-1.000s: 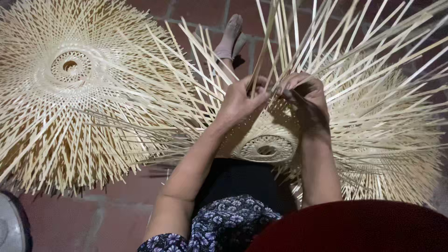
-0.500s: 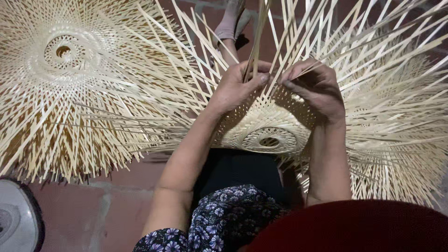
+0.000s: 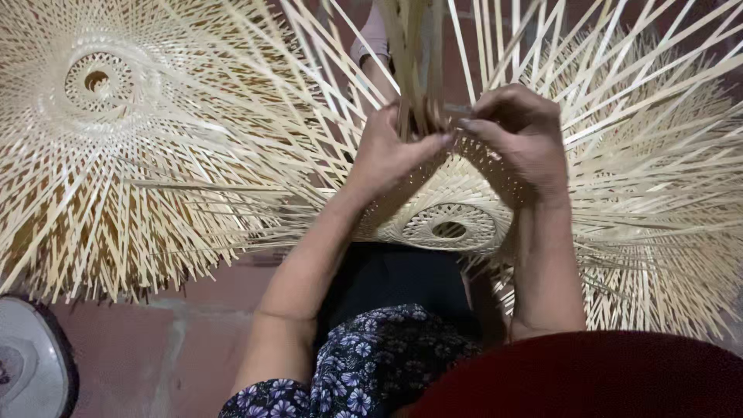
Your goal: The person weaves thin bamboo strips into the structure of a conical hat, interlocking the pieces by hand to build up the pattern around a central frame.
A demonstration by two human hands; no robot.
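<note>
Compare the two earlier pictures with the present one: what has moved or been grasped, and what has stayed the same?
The left hand and right hand have drawn closer together at the rim of the woven bamboo piece, their fingers now gathering a bunch of upright strips. The view has shifted slightly. The finished woven piece on the left stays put, and both hands keep working the same spot.

No package, label, sign or screen showed in the head view.
</note>
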